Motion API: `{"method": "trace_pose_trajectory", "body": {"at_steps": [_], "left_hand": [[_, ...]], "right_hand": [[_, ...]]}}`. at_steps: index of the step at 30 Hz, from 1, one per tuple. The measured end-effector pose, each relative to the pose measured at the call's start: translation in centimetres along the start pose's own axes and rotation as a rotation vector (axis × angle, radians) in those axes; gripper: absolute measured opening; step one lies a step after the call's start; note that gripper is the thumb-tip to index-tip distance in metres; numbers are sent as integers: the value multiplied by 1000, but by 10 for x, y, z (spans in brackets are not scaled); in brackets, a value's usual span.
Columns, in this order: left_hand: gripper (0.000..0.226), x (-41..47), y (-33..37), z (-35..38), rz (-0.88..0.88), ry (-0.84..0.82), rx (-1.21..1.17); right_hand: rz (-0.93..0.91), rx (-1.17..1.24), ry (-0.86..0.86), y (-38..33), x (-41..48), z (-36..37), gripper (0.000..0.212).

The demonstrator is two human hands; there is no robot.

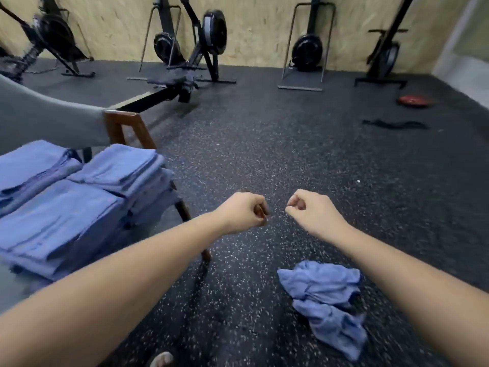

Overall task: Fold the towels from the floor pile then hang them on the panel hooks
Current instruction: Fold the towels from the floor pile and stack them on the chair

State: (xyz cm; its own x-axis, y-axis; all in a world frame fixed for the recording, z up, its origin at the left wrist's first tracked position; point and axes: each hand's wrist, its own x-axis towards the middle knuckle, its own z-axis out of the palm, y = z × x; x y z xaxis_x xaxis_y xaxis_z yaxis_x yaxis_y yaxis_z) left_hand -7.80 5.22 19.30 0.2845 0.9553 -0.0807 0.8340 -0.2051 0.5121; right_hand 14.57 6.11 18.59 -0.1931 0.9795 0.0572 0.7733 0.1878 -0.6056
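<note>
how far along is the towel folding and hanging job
Done: folded blue towels sit in stacks on the wooden chair at left. In hand: nothing; the left hand and right hand are both curled and empty above the floor. Left: the crumpled towel heap on the floor needs folding, and no hooks or hung towels are in view, so hanging cannot be confirmed.

We see the left hand (243,211) and right hand (313,213) held out side by side above the speckled floor (291,144), apart, fingers curled, holding nothing. 1 crumpled blue towel (325,300) lies on the floor nearer us, at right. Stacks of folded blue towels (79,202) rest on a wood-framed chair (127,131) at left. Rowing machines (185,62) stand along the far wall (264,35).
</note>
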Motion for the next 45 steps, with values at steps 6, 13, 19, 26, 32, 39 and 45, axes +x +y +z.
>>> {"method": "trace_pose_trajectory", "body": {"at_steps": [6,13,19,26,32,39,45], "left_hand": [[24,29,23,149,-18,-199,-73],[30,39,11,309,-126,-353,-149],[64,26,-3,407,-125,-384,-52],[18,18,-3,439,-172,-281,-51],[31,39,6,380,-187,-342,-219],[19,56,38,247,-115,-425,-355],[25,45,84,145,1,-394,-422]], "right_hand": [[254,51,-76,136,-51,56,9],[446,-46,-207,260,-113,136,14],[459,-364,-244,314,-158,184,55],[504,-368,-195,323,-173,194,11],[558,84,-202,299,-140,137,16],[373,152,-179,230,-103,28,17],[240,214,-85,147,-94,-61,12]]}}
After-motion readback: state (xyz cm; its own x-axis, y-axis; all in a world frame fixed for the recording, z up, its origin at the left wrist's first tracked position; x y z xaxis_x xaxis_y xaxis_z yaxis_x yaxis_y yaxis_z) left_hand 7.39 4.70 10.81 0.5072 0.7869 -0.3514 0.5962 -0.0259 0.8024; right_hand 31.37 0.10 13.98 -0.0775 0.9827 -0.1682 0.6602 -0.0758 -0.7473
